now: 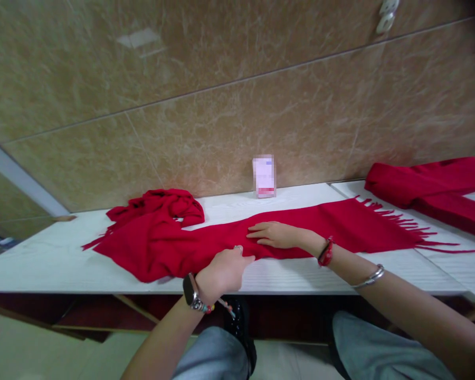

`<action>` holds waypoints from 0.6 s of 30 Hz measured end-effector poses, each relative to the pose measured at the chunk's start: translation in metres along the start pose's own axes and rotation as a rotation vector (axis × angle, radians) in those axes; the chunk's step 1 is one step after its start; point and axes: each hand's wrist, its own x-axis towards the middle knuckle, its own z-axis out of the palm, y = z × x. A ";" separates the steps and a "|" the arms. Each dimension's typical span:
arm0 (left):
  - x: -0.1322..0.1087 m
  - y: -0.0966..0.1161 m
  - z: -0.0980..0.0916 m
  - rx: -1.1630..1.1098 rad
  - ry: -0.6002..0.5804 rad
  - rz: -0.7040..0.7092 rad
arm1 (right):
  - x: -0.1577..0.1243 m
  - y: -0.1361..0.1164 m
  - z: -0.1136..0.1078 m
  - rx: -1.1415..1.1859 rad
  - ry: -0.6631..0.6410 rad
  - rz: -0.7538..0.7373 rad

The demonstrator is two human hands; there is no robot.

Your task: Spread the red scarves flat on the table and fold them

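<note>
A red scarf lies lengthwise along a white shelf top, its fringe spread at the right end. Toward the left it is bunched into loose folds, with a few more fringe strands showing there. My right hand rests flat on the middle of the cloth, fingers stretched out to the left. At the scarf's near edge, my left hand has its fingers bent down and closed on the fabric; its fingertips are partly hidden. A watch is on my left wrist, and bracelets are on both arms.
A second red cloth lies folded at the right. A small blurred pale pack stands against the tiled wall. White fittings are on the wall above. Dark open compartments lie below the shelf top.
</note>
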 end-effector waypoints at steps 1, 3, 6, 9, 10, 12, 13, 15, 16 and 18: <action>-0.001 0.000 0.001 -0.006 0.000 0.000 | -0.002 0.004 0.003 -0.039 -0.015 -0.002; -0.003 0.001 0.002 -0.014 0.005 0.016 | -0.006 0.010 0.005 -0.102 -0.058 0.004; -0.003 0.001 0.004 0.000 0.020 0.026 | -0.004 0.010 -0.001 -0.120 -0.048 0.153; -0.002 0.004 0.002 0.034 0.045 -0.013 | 0.013 0.004 -0.010 -0.088 0.022 0.276; -0.002 0.005 0.000 0.043 0.044 -0.026 | 0.022 0.004 -0.012 -0.084 0.022 0.289; -0.002 0.008 -0.004 0.063 0.028 -0.045 | 0.040 0.007 -0.015 -0.096 -0.016 0.335; -0.002 0.009 -0.006 0.071 0.021 -0.049 | 0.049 0.010 -0.015 -0.103 -0.052 0.365; -0.003 0.011 -0.009 0.080 0.012 -0.053 | 0.065 0.018 -0.016 -0.105 -0.136 0.401; -0.003 0.011 -0.009 0.082 0.013 -0.053 | 0.072 0.022 -0.016 -0.101 -0.172 0.405; -0.004 0.010 -0.009 0.082 0.007 -0.051 | 0.082 0.030 -0.017 -0.091 -0.220 0.397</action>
